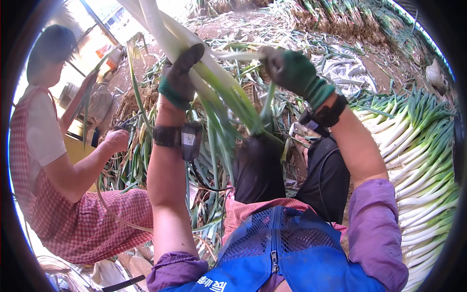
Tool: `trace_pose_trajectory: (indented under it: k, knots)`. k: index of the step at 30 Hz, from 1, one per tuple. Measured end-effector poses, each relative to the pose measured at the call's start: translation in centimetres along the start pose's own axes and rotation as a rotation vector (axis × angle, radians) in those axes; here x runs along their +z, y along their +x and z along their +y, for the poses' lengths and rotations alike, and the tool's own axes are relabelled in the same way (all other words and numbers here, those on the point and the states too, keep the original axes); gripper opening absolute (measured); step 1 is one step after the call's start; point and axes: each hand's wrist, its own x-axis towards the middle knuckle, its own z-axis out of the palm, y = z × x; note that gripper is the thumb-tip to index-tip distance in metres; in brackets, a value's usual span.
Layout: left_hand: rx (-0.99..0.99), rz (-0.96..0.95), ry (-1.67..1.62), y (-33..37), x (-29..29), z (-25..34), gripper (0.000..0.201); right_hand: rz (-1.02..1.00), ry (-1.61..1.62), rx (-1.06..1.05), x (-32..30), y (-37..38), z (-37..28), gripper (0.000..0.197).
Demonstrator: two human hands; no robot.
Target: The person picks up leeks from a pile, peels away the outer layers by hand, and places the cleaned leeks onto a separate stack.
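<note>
My left hand [181, 78], in a dark green work glove, is closed around several long scallions [216, 87]. Their thick white stems point up and away, and their green leaves hang down toward my knees. To the right, my gloved right hand [289, 73] is closed on the end of a pale outer leaf [238, 56] that stretches sideways from the stalks. A green leaf strip [267, 100] hangs just below that hand. Both wrists carry black straps, with a small dark box on the left one.
Dressed scallions [413, 160] lie in a long pile on my right. Torn leaves [141, 155] litter the ground. A person in a checked apron [92, 219] sits close on my left. Unpeeled bundles [335, 19] stand at the back, and a white sack [345, 73] lies beyond my right hand.
</note>
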Motion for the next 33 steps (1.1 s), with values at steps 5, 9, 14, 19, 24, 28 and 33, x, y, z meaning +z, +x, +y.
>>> trace_pose_trajectory:
  k: [5, 9, 14, 19, 24, 28, 33]
  knots:
    - [-0.014, 0.111, 0.022, -0.2, -2.4, -0.8, 0.027, 0.405, -0.060, 0.092, -4.5, 1.6, 2.5, 0.025]
    - [-0.018, 0.122, -0.082, 0.4, -4.3, -0.4, 0.032, 0.168, 0.131, 0.285, -5.1, 0.0, 6.1, 0.024]
    - [-0.022, 0.150, -0.009, 0.7, -5.3, 1.9, 0.029, -0.689, 0.298, 0.359, -0.4, -4.2, 6.7, 0.020]
    - [-0.110, -0.015, 0.059, 1.6, -5.0, 3.3, 0.028, 0.497, -0.106, 0.144, -2.1, 1.2, 8.5, 0.050]
    - [-0.054, -0.208, 0.107, 0.4, -3.1, 3.3, 0.025, 0.288, -0.333, -0.298, -5.9, 2.5, -0.4, 0.069]
    - [0.347, -0.548, 0.655, 1.6, -1.8, 0.6, 0.022, 0.281, -0.739, -0.596, -10.2, 1.6, -5.1, 0.064]
    - [-0.304, -0.815, 0.072, 1.9, 8.2, 0.1, 0.029, 0.254, -1.178, -0.605, -13.8, -0.3, -4.8, 0.054]
